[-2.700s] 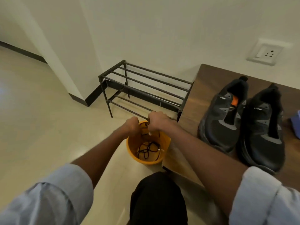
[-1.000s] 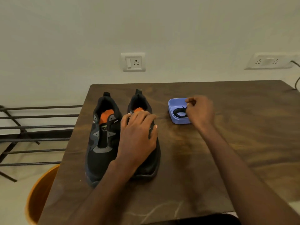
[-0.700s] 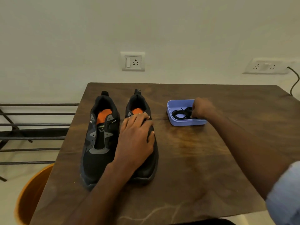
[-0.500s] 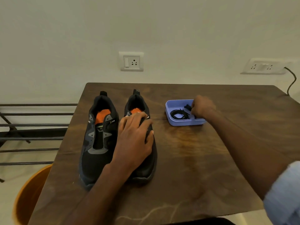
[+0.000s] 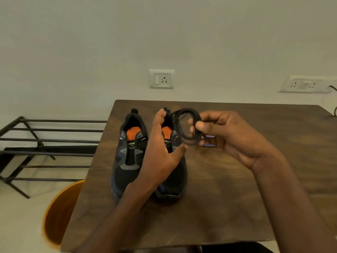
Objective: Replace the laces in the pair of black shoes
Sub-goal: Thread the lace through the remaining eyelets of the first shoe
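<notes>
Your right hand (image 5: 224, 136) grip: thumb and fingers pinched on a coiled black lace (image 5: 184, 125), held up in the air above the tabletop (image 5: 228, 189). The coil hangs as a loop, its opening facing you, on the left side of the pinch.

Your left hand (image 5: 160, 154): spread, fingers extended, holding nothing. It hovers over the right shoe (image 5: 173, 179), thumb tip just beside the bottom of the coil. Whether thumb and lace touch, you can't tell.

So the coil sits between your two hands, nearer the left thumb than anything else. Judgement: the left hand is the one placed to find a free end and pull the loop apart.

Below: both shoes side by side, toes toward you, long axis running straight away from you. Neither shows a lace. The left shoe (image 5: 127, 152) lies further left, clear of both hands.

A sliver of the purple tray (image 5: 209, 141) peeks out behind your right fingers. An orange bin (image 5: 60, 212) is on the floor, left of the tabletop.
</notes>
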`<state>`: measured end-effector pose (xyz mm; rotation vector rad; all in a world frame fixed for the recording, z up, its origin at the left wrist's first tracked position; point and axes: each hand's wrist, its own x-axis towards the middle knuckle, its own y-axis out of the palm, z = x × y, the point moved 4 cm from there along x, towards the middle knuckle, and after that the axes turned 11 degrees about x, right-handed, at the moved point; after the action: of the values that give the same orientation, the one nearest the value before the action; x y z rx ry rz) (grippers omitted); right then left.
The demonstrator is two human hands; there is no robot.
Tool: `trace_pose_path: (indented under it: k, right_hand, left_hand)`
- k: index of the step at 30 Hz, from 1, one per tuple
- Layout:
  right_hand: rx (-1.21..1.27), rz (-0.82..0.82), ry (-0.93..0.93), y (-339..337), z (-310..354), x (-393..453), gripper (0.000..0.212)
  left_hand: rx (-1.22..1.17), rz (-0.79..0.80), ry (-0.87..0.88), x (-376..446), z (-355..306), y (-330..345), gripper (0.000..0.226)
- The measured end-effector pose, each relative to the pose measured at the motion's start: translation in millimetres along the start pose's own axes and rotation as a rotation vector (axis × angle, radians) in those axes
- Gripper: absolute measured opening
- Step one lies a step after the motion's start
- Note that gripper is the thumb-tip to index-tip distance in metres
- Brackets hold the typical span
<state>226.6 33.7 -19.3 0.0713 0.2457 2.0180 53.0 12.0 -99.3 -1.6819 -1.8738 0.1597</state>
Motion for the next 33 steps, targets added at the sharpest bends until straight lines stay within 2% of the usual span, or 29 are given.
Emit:
trace_pose_path:
  k: [1,2,4,5,9,12,14,16,17,18,19,21,22,23,25,26,27,29,31,33]
  right_hand:
    - [0.062,0.075,0.003,12.9,-4.4,-5.1,0.021]
    - [0.114,0.12,0.005,23.8,-10.5,-7.0,0.023]
    - [0.166,0.103,0.01,30.8,-25.4,-3.4,0.023]
    - [0.183,0.052,0.014,30.6,-34.8,1.0,0.021]
    - [0.128,-0.322,0.006,0.1,-70.1,13.8,0.013]
    - [-0.163,-0.61,-0.011,-27.3,-83.4,13.8,0.018]
    - [-0.441,-0.714,-0.02,-38.3,-87.8,13.9,0.03]
    - [-0.822,-0.686,0.161,-46.2,-101.0,18.8,0.037]
    - [-1.01,-0.667,0.25,-47.6,-107.0,19.5,0.031]
    - [-1.144,-0.663,0.27,-47.2,-109.1,19.4,0.026]
    - [-1.196,-0.672,0.213,-46.2,-107.9,19.3,0.035]
    - [-1.063,-0.606,-0.162,-30.1,-99.8,19.0,0.049]
    - [-0.924,-0.503,-0.353,-15.8,-94.9,18.5,0.046]
    - [-0.774,-0.372,-0.441,0.5,-93.0,18.0,0.04]
    - [-0.54,-0.135,-0.371,27.2,-98.9,19.0,0.029]
    - [-0.454,-0.085,-0.307,34.2,-102.4,20.4,0.024]
    - [-0.4,-0.096,-0.266,34.2,-106.2,21.7,0.018]
    - [-0.404,-0.239,-0.284,21.9,-107.4,21.1,0.013]
    - [-0.554,-0.391,-0.324,5.6,-106.1,19.9,0.01]
    - [-0.712,-0.388,-0.333,-0.1,-108.1,20.8,0.019]
  left_hand:
    - [-0.005,-0.004,0.022,0.4,-1.9,-4.9,0.084]
    - [-0.006,-0.02,0.037,-1.5,-3.5,-14.0,0.065]
    - [0.013,-0.063,0.008,-6.4,-2.4,-30.5,0.025]
    - [0.039,-0.063,-0.022,-11.3,1.8,-39.0,0.019]
    - [0.199,0.054,-0.131,-25.3,23.3,-61.7,0.016]
    - [0.088,0.064,-0.214,-31.8,32.6,-67.0,0.016]
    - [0.001,-0.011,-0.224,-36.9,33.8,-63.8,0.02]
    - [-0.015,-0.063,-0.22,-39.2,35.2,-55.7,0.023]
    - [0.01,-0.073,-0.202,-40.1,36.6,-51.5,0.025]
    - [0.04,-0.08,-0.179,-39.7,38.5,-49.0,0.026]
    - [0.062,-0.093,-0.155,-37.5,40.4,-47.8,0.027]
    - [0.058,-0.124,-0.134,-31.6,44.2,-49.2,0.031]
    - [0.048,-0.117,-0.113,-27.8,43.9,-48.4,0.034]
    - [0.035,-0.093,-0.081,-24.9,41.6,-45.9,0.036]
    - [0.008,-0.03,-0.023,-21.3,36.6,-39.8,0.039]
    - [0.01,-0.018,-0.011,-19.8,36.0,-38.1,0.039]
    - [0.028,-0.02,-0.012,-18.3,38.7,-36.9,0.038]
    - [0.088,-0.031,-0.031,-19.2,45.9,-37.6,0.032]
    - [0.113,-0.047,-0.05,-22.9,50.2,-40.3,0.027]
    - [0.109,-0.063,-0.071,-25.2,52.0,-41.7,0.024]
